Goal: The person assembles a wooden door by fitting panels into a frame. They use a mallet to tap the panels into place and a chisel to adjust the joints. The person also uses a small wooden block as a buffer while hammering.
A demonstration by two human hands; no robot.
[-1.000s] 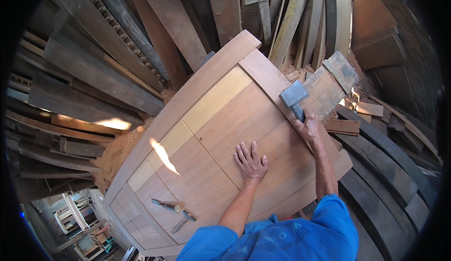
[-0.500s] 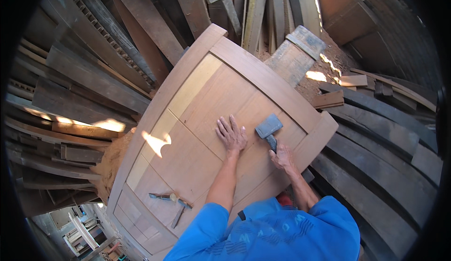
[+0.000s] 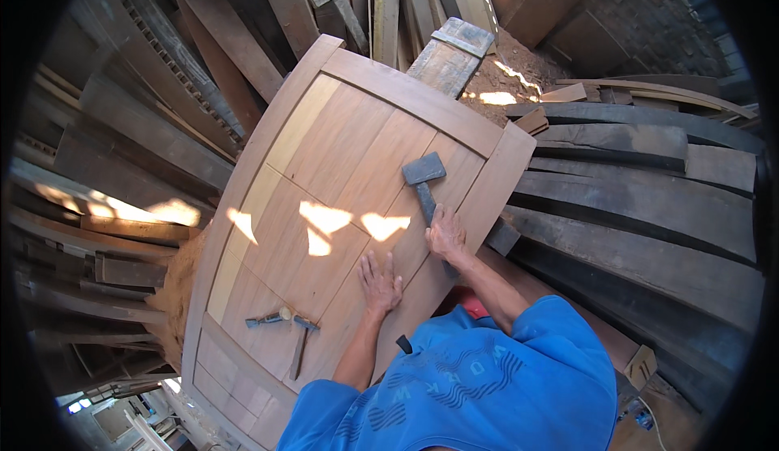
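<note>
A pale wooden panelled door [image 3: 357, 151] lies flat in front of me, its frame around several inset boards. My right hand [image 3: 445, 235] grips the handle of a heavy grey mallet [image 3: 423, 177], whose head rests on the door's right side. My left hand [image 3: 380, 283] lies flat on the door panel, fingers spread, just left of the right hand. A claw hammer [image 3: 299, 345] and a small metal tool [image 3: 266, 318] lie on the lower part of the door, left of my left forearm.
Stacks of dark, weathered planks [image 3: 649, 232] surround the door on the left, top and right. A short thick timber block [image 3: 450, 55] lies beyond the door's far edge. Sawdust [image 3: 174, 289] is heaped at the door's left edge.
The mallet has come from the raised position at the door's right edge down onto the panel. My left hand has stayed flat on the door. The view has shifted.
</note>
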